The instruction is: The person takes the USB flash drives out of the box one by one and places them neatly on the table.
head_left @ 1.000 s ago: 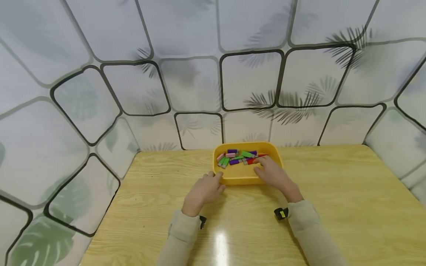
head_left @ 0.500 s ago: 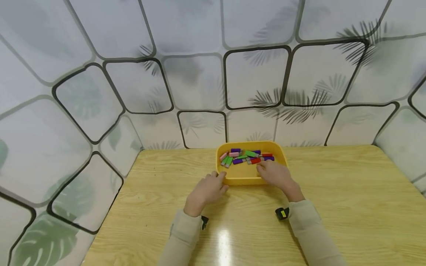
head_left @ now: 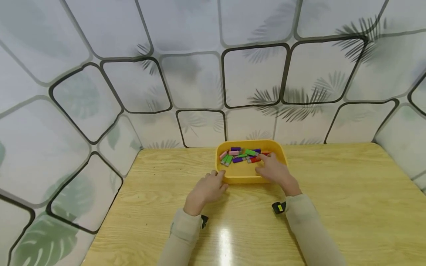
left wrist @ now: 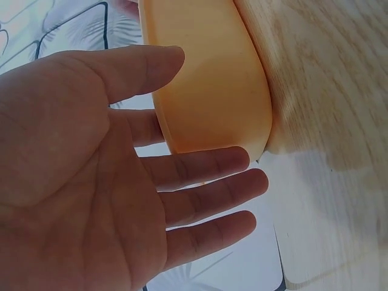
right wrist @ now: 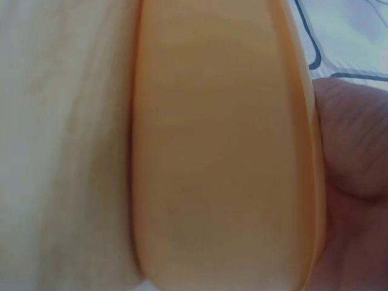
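A yellow tray (head_left: 244,179) stands at the back of the wooden table, holding several small coloured sticks with pale or grey ends that look like USB flash drives. Among them are a green stick (head_left: 251,152), a purple one (head_left: 237,160), a pink one (head_left: 234,153) and a red one (head_left: 254,160). My left hand (head_left: 207,188) is at the tray's front left corner, its index finger behind the rim and the other fingers nearly straight. My right hand (head_left: 274,170) reaches over the front wall, its index finger by the red stick and thumb apart. In the right wrist view, the tray wall (right wrist: 218,145) hides its fingertips.
A patterned wall (head_left: 199,127) rises right behind the tray. The wooden table (head_left: 159,192) extends to both sides and toward me. A black wrist camera (head_left: 279,207) sits at my right cuff.
My right hand first drew back slightly toward the front right, then moved forward again over the red and purple sticks at the tray's right. My left hand stays at the corner.
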Demonstrator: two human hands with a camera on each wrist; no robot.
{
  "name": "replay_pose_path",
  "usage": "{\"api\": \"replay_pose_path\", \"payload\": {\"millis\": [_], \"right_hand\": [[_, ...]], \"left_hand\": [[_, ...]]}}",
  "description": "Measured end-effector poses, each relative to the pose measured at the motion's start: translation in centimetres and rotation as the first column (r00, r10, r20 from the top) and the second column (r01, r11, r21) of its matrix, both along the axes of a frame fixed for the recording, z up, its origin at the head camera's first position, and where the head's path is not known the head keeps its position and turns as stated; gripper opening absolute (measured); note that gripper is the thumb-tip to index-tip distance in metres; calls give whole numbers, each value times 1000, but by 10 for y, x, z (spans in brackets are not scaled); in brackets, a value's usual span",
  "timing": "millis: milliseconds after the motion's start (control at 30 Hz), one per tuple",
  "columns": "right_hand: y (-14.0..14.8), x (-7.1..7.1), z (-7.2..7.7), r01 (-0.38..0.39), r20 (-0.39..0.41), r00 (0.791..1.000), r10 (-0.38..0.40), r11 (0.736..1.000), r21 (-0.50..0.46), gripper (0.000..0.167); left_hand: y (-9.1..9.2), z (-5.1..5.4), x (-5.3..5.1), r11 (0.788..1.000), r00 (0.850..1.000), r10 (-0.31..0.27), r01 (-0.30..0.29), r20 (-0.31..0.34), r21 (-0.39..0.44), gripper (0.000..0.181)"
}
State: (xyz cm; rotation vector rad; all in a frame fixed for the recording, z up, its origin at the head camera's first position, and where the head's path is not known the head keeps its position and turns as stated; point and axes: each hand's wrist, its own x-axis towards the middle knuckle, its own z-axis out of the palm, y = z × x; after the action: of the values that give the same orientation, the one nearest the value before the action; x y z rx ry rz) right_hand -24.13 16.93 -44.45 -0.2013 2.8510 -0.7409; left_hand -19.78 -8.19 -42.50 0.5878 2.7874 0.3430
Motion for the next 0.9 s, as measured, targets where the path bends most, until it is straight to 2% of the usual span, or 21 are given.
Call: {"api": "replay_pose_path", "payload": {"millis": [167,267,400,500,633,900], "right_hand": [[-5,-14,6,24,34,999,-24,1000,1,67],[-10,-22,6,38,37,999,-40,998,58,66],[-13,-28,-1,33,60,997,-42,989,143,64],[-13,-29,-7,33,69,997,-45,985,170,63],[-12,-28,-12,56,43,997,-64,983,174,56],[-7,-27,-11,85,-5,996,-86,985,151,39]], "left_hand": [[-4,0,-1,1000,1000,15,-15,-8,11,55],[-6,1,-1,1000,1000,20,-20,-6,16,56],[-7,-2,0,999,1000,18,-18,7,27,55],[-6,-5,1,999,1000,14,-15,17,35,55],[-5,-7,3,999,1000,6,-6,11,39,55],[-2,-4,1,999,1000,-18,18,-26,27,56]]}}
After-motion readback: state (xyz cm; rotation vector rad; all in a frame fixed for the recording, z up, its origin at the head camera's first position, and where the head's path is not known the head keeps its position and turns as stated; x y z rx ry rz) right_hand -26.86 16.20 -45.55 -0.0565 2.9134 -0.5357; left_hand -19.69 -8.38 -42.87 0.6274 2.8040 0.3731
